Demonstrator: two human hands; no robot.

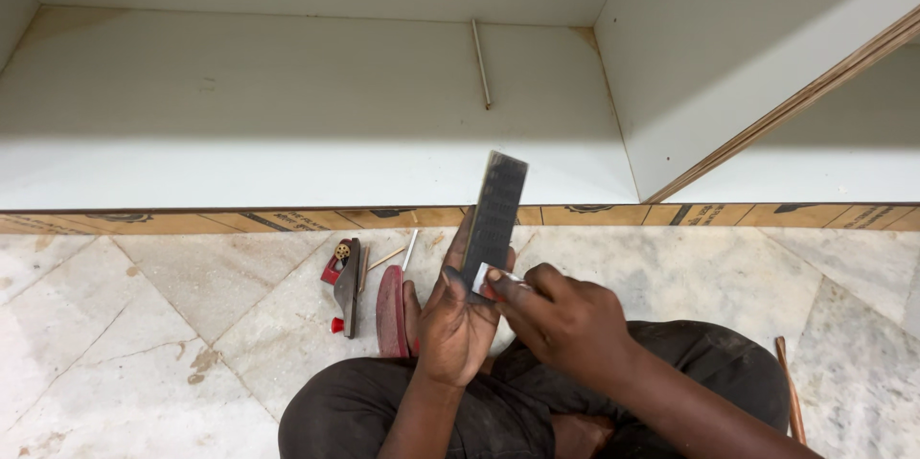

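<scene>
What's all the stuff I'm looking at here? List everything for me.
Dark flat strip: one, black-grey, held upright over the floor in the left hand.
Small pale piece: one, whitish, at the strip's lower end, under the right hand's fingertips.
Hand plane: one, dark with red knobs, on the floor left of the hands.
Red handle: one, dark red, on the floor beside the plane.
Thin rod: one, pale, lying inside the cabinet.
Cabinet: one, white inside, with a brown plywood edge, open in front.
Marble floor: pale, veined.
Wooden stick: one, brown, on the floor at right.
Left hand: grips the strip.
Right hand: pinches the pale piece.
</scene>
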